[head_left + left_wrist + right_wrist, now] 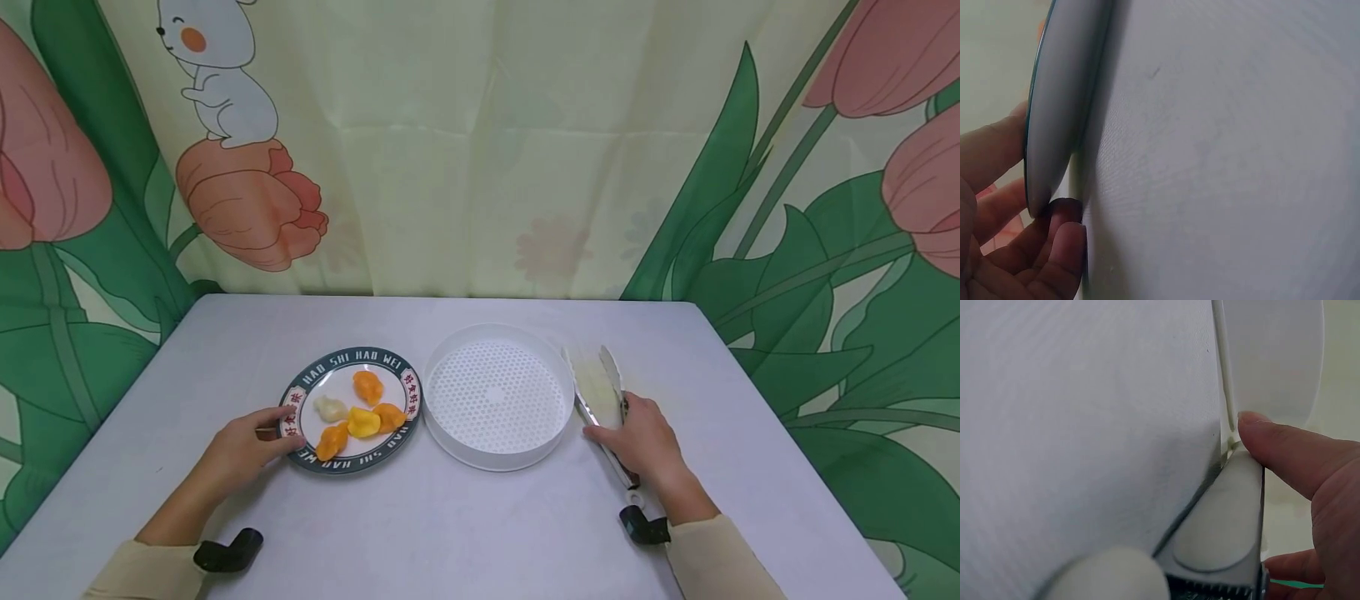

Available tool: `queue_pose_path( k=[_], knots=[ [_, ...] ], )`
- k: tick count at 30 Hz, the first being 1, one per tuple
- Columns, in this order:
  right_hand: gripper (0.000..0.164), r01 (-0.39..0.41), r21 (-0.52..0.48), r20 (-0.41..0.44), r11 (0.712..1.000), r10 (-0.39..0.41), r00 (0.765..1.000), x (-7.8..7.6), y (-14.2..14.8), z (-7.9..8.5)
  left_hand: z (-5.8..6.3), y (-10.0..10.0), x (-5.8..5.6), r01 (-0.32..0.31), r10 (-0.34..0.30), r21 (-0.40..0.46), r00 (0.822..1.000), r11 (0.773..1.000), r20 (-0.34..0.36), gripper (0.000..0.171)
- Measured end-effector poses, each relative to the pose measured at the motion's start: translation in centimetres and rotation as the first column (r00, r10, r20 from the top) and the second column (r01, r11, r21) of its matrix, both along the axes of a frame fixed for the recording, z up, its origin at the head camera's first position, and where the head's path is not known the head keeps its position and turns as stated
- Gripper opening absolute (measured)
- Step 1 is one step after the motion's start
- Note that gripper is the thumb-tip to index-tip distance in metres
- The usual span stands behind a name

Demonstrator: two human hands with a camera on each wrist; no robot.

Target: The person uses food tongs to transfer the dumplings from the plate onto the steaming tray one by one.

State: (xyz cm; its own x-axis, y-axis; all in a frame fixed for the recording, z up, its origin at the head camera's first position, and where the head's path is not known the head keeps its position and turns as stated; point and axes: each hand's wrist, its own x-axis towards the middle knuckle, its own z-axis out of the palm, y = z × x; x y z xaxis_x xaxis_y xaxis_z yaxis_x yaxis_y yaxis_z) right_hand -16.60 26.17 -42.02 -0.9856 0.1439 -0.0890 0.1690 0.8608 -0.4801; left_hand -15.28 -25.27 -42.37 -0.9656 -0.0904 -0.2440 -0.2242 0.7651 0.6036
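Note:
My left hand pinches the left rim of a round plate with a dark lettered border. In the left wrist view the plate's pale underside shows, with the fingers at its edge. On the plate lie several crinkled orange and yellow lumps and one pale lump. My right hand holds metal tongs, whose two arms stand apart and point away from me. Up close in the right wrist view, the thumb presses against one arm of the tongs.
Between the plate and the tongs sits a round white tray with a perforated base, close beside both. A white cloth covers the table. Behind it hangs a curtain printed with tulips and a white cartoon animal.

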Motion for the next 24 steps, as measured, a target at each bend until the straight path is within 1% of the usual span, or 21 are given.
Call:
queue_pose_path(
  k=[11, 15, 19, 24],
  knots=[
    [0.085, 0.047, -0.010, 0.002, 0.999, -0.047, 0.999, 0.4, -0.1, 0.1, -0.2, 0.0, 0.0, -0.004, 0.004, 0.014, 1.000, 1.000, 0.017, 0.084],
    [0.083, 0.067, -0.034, -0.019, 0.997, -0.067, 0.998, 0.6, 0.1, 0.6, -0.2, 0.1, 0.1, -0.011, 0.011, 0.019, 1.000, 1.000, 0.016, 0.083],
    [0.076, 0.071, -0.070, -0.051, 0.995, -0.074, 0.996, 0.8, 0.5, 1.3, -0.2, 0.1, 0.2, -0.020, 0.020, 0.032, 1.000, 0.999, 0.017, 0.082],
    [0.073, 0.080, -0.100, -0.064, 0.992, -0.086, 0.994, 0.9, 0.7, 2.2, -0.2, 0.1, 0.1, -0.029, 0.028, 0.039, 0.999, 0.999, 0.017, 0.083]
  ],
)
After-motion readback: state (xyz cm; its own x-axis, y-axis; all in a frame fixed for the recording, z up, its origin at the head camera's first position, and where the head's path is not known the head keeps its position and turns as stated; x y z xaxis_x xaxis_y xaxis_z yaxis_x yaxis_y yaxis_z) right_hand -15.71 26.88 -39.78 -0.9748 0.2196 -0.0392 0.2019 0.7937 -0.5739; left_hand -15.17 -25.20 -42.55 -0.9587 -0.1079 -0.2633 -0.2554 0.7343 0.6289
